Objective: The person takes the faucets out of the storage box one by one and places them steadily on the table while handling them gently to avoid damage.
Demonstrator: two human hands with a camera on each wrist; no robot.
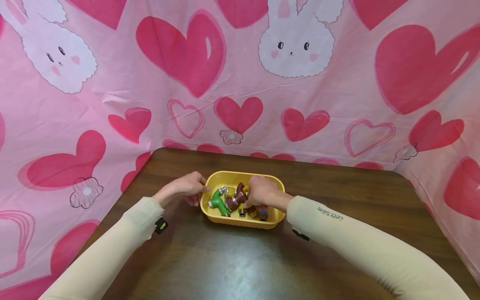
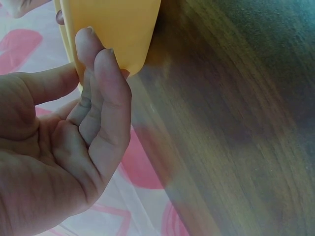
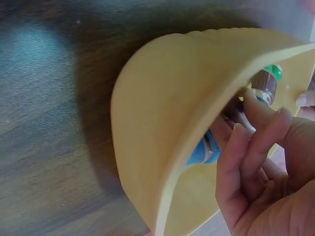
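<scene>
A yellow plastic basin (image 1: 240, 223) stands on the table with several coloured pipe-like pieces inside. Among them are a green branched piece (image 1: 221, 203) with silvery ends, a brown branched piece (image 1: 233, 201) and a ribbed yellow piece (image 1: 230, 191). My left hand (image 1: 192, 187) holds the basin's left rim, thumb on top and fingers against the outer wall. Reaching into the right half, my right hand (image 1: 262, 191) seems to pinch a dark brown piece (image 3: 237, 112), mostly hidden by the fingers. Beside these fingers lies a blue piece (image 3: 201, 151).
The dark wooden table (image 1: 337, 200) extends around the basin on all sides. A pink cloth (image 1: 240, 83) with hearts and rabbits hangs behind and beside the table.
</scene>
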